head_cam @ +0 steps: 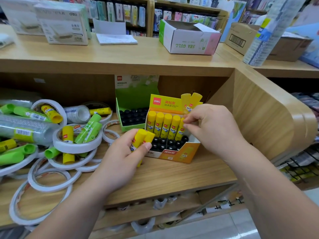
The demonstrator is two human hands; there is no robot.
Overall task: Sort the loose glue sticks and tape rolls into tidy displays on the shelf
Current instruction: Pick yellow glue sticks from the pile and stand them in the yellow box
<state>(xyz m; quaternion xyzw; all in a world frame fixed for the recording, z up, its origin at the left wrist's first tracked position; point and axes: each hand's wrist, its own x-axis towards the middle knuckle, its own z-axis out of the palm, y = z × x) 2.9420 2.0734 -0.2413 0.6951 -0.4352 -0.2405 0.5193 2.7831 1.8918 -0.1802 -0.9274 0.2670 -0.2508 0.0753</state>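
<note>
Fingers (186, 125) of the right hand (210, 130) pinch the upright end stick (180, 132) in the yellow box (174, 154); the left hand (120, 156) clamps two tilted glue sticks (141, 136) just left of it.

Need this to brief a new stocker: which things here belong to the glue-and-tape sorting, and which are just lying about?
Job in hand:
- yellow glue sticks held in left hand
- end stick pinched by right hand
- yellow display box
- green display box
- loose glue sticks
- tape rolls

Lying about:
- Sea Gull carton
- notepad
- brown carton
- white boxes
</note>
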